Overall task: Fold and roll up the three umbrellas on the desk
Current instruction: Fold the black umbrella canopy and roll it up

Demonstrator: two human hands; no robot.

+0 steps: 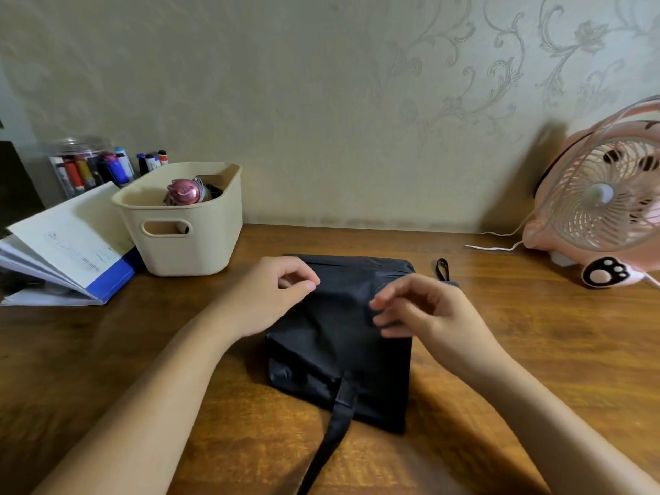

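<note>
Neither hand gripped anything firmly: left hand (pixel 275 291) hovered with thumb and forefinger pinched, at or just above the black umbrella's (pixel 339 337) cloth; contact could not be told. Right hand (pixel 418 312) hung loosely curled over the canopy's right side, fingers apart, grasping nothing visible.

Item: one black umbrella, collapsed, canopy flattened into a rough rectangle, lying mid-desk (pixel 500 351), nearer the front edge than the wall. Long axis judged to run left-right; wrist loop (pixel 442 269) showed at its right far corner. Closure strap (pixel 339 416) trailed loose over the front edge.

Progress, as judged: folding under way, rolling and strapping left. The other two umbrellas were not seen.
</note>
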